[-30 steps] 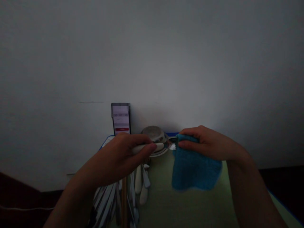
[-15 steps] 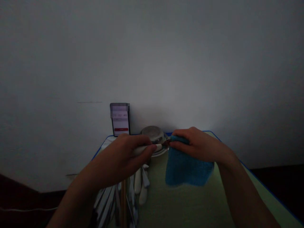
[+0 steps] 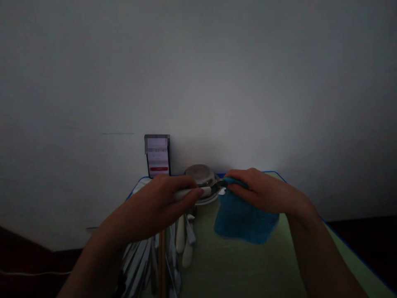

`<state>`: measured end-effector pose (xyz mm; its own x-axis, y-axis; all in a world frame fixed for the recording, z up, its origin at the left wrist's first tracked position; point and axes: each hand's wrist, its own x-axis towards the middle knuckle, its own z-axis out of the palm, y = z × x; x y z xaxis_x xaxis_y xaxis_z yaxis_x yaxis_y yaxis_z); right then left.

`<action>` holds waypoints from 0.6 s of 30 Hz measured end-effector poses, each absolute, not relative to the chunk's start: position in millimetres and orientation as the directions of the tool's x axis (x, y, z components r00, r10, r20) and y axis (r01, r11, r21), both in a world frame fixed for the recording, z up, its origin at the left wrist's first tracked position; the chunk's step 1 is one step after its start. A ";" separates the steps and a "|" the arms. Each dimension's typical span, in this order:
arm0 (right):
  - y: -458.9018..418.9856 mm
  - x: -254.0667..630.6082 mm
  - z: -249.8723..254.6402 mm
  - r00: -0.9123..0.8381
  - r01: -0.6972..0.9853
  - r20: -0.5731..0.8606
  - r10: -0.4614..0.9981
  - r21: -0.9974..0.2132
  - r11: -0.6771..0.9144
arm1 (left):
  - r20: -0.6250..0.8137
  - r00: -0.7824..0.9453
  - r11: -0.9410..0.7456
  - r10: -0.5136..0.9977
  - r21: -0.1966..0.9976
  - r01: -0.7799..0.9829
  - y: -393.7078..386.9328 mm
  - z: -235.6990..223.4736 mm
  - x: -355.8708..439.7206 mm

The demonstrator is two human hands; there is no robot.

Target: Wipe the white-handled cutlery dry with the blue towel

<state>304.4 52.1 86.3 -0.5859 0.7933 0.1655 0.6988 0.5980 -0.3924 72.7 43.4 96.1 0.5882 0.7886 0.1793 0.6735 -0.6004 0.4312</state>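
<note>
My left hand is closed around the pale handle of a piece of cutlery, which points right. Its metal neck shows between my hands. Cloth and fingers partly cover its far end, so I cannot tell whether it is a spoon or a fork. A blue cloth hangs from my right hand, whose thumb and fingers pinch its upper edge around the metal end. Behind the cutlery, a shiny metal bowl sits upside down on a plate with a dark line round its rim.
A phone with a lit screen leans on the wall. Under my left forearm lie several knives and other utensils, wooden chopsticks and pale-handled cutlery. The greenish table has a blue edge.
My right hand has moved left with the blue cloth, towards my left hand, then shifted slightly along the metal end. My left hand has stayed nearly still, holding the pale handle.
</note>
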 end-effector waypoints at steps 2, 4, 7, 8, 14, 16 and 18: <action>52.9 303.9 86.3 -0.581 0.705 0.152 0.799 -0.396 0.588 | 0.163 0.580 -0.586 0.798 0.434 0.684 44.5 95.9 70.2; 54.2 303.6 86.6 -0.591 0.697 0.131 0.796 -0.415 0.585 | 0.148 0.570 -0.570 0.808 0.438 0.695 45.3 95.6 67.8; 56.4 305.7 86.2 -0.595 0.691 0.111 0.796 -0.436 0.577 | 0.141 0.566 -0.563 0.812 0.441 0.699 46.1 94.7 65.1; 57.1 307.2 85.6 -0.586 0.700 0.110 0.803 -0.431 0.570 | 0.144 0.564 -0.562 0.813 0.444 0.698 46.4 94.2 64.3; 59.7 316.6 79.7 -0.474 0.763 0.168 0.864 -0.411 0.499 | 0.188 0.519 -0.545 0.834 0.432 0.719 48.7 89.8 58.0; 59.9 316.4 78.7 -0.462 0.759 0.183 0.868 -0.425 0.494 | 0.189 0.520 -0.545 0.833 0.438 0.715 48.4 89.7 57.6; 59.9 314.4 78.9 -0.458 0.757 0.184 0.869 -0.431 0.491 | 0.183 0.532 -0.551 0.827 0.454 0.700 47.7 90.5 58.7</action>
<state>314.4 59.9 78.9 -0.4585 0.8695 0.1840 0.7572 0.4906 -0.4313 58.7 47.7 90.5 0.5321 0.8266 0.1831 0.6998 -0.5511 0.4544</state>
